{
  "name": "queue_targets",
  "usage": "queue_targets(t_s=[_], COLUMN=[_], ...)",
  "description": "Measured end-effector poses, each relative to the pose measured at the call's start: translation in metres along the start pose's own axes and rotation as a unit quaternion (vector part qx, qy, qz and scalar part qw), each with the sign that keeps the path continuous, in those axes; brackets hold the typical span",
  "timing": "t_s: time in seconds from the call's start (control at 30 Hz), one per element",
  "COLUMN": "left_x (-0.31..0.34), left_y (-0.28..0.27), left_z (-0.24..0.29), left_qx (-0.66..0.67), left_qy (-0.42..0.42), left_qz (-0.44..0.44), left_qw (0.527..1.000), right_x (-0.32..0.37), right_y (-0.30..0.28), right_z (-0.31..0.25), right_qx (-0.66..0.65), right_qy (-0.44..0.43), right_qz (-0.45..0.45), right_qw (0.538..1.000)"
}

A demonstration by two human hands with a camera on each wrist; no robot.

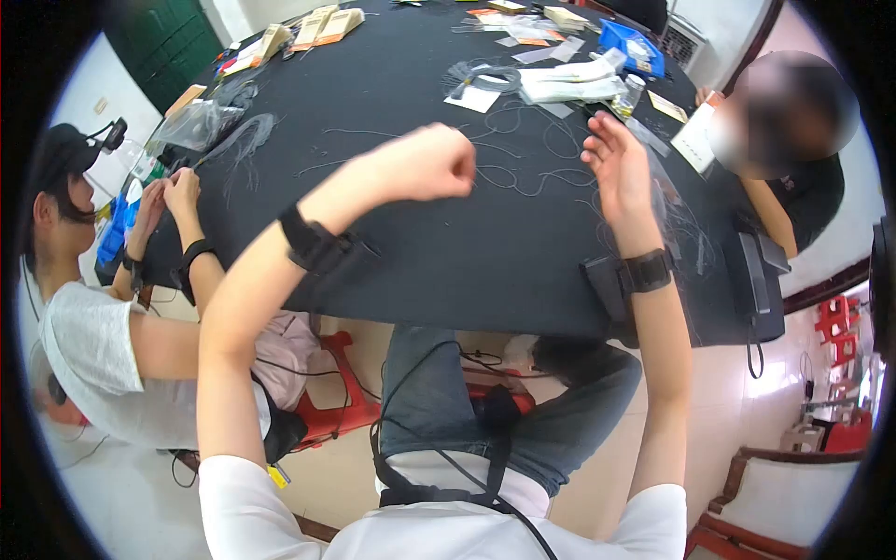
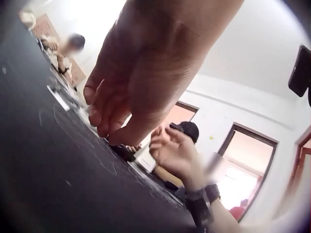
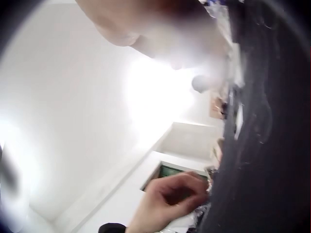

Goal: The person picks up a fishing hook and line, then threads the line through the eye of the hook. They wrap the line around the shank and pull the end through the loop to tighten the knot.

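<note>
My left hand [image 1: 425, 163] is raised over the middle of the black table [image 1: 420, 261], bent at the wrist. Its fingers curl in toward the thumb, and nothing shows between them in the left wrist view. To the right, my right hand [image 1: 621, 173] is held up with its fingers apart and slightly bent, holding nothing visible. Thin grey cords [image 1: 511, 177] lie in loose loops on the tabletop between and beyond the hands. Past them are a coiled cord bundle [image 1: 485, 79] and white packets [image 1: 569, 86].
A person with a cap [image 1: 93, 317] works at the left, near clear plastic bags [image 1: 191, 126]. Another person sits at the right, by a white card [image 1: 693, 140]. A blue tray [image 1: 633, 49] and clear jar [image 1: 632, 93] stand at the back right. A black case [image 1: 747, 280] sits on the right edge.
</note>
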State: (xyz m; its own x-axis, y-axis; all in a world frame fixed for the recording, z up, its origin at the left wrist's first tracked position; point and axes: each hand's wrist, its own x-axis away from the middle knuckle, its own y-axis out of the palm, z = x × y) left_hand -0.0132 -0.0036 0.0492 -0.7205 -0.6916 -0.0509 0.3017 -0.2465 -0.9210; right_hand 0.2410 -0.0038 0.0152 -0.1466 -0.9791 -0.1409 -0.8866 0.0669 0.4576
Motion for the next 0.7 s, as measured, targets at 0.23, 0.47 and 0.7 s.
queue_targets(t_s=[0.23, 0.47, 0.7], left_x=[-0.017, -0.017, -0.015], left_y=[0.037, 0.040, 0.043], left_z=[0.005, -0.019, -0.030], left_qx=[0.093, 0.345, 0.401], left_qy=[0.104, -0.026, -0.003], left_qz=[-0.064, 0.060, 0.113], left_qw=[0.988, 0.936, 0.909], right_x=[0.076, 0.102, 0.080], right_y=[-0.020, -0.082, -0.103], right_z=[-0.091, -0.099, -0.079], right_qx=[0.159, 0.422, 0.693], right_qy=[-0.132, -0.036, -0.079], right_qz=[0.031, 0.072, 0.010], right_qw=[0.978, 0.903, 0.716])
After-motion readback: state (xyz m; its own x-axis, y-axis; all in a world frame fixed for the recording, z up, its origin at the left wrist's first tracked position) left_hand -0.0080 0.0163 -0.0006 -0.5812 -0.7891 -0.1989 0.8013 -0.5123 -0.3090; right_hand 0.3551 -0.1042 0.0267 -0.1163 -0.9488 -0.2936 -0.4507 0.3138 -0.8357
